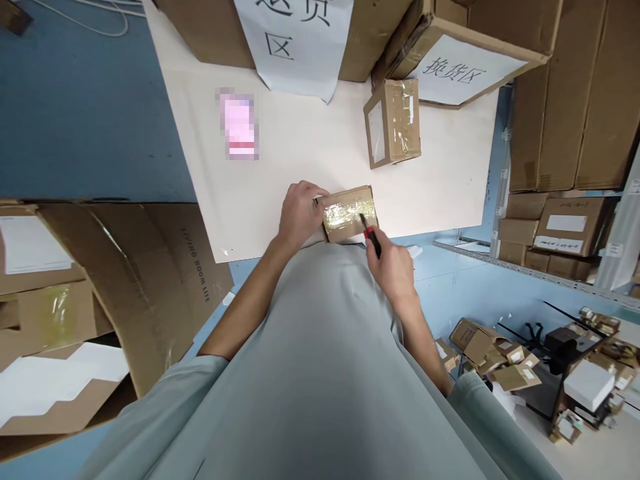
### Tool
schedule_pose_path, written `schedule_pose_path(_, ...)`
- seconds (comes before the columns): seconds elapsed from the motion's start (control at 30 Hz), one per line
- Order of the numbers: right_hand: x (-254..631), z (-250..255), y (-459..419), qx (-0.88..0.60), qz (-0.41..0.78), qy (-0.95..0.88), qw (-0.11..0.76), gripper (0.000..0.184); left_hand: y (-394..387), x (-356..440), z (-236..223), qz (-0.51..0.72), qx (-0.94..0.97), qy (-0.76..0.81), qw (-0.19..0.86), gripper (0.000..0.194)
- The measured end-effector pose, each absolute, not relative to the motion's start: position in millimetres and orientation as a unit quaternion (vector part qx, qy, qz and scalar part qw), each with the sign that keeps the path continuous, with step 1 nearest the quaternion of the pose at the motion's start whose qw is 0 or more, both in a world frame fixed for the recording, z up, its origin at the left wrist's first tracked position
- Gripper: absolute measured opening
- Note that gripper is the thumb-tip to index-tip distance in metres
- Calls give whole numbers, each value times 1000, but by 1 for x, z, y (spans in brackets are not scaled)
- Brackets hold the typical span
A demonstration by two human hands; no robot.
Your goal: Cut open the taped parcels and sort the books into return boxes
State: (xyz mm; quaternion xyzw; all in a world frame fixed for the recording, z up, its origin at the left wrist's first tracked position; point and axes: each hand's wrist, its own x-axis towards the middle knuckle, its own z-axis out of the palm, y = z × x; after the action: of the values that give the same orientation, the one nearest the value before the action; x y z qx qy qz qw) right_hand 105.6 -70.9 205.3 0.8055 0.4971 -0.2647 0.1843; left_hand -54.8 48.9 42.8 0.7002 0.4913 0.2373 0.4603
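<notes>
A small cardboard box with shiny tape over its top face lies at the near edge of the white table, close to my body. Its left end is gripped by my left hand, whose fingers bend around the corner. My right hand is closed around the handle of a red and black utility knife. The knife's tip is over the taped face, toward the right end; whether it cuts in is too small to tell.
Behind stands a taped carton. Large boxes with paper signs line the table's back edge. A pink blurred item lies to the left. Shelves with cartons rise at right; a big open carton is at left.
</notes>
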Motion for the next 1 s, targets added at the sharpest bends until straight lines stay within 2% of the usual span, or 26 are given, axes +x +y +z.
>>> schedule_pose_path(0.17,148,181,-68,839,-243,468,132,50,27,-1,52,227,810,341,419,31)
schedule_pose_path(0.3,157,172,-60,823,-259,492,116,47,18,21,39,213,825,325,409,38)
schedule_pose_path(0.57,157,164,-38,814,-272,474,199,45,14,17,27,215,811,348,420,38)
schedule_pose_path(0.73,158,173,-40,803,-274,494,190,49,9,17,27,219,812,351,411,36)
schedule_pose_path(1.0,149,162,-25,805,-266,477,231,48,6,18,22,221,821,351,394,33)
